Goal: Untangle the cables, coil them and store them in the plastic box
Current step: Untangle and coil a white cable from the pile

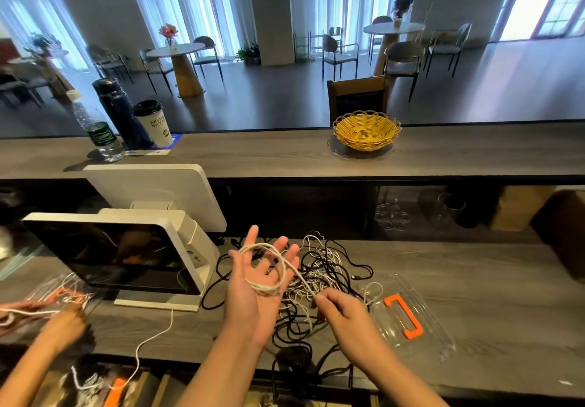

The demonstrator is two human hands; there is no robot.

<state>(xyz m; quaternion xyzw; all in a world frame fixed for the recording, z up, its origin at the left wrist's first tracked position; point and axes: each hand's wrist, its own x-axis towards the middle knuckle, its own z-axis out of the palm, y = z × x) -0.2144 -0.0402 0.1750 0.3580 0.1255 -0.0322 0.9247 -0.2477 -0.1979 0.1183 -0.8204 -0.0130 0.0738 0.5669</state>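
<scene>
**One cable coiling, a tangle to go**

We wind a white cable around our left hand, fingers spread wide; our right hand pinches its tail. The cable tangle lies at one o'clock, unsorted. The clear lid with the orange handle waits at three o'clock.

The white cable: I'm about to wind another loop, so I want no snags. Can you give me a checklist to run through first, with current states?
1. White cable looped round the open left hand: ok.
2. Right hand has a pinch grip on the cable's free run: ok.
3. Free run clear of the tangled pile: not ok, it leads into it.
4. Plug end located: cannot tell.
5. Clear lid with orange handle lies on the counter, right of the pile: ok.
6. Plastic box within reach: cannot tell.
</scene>
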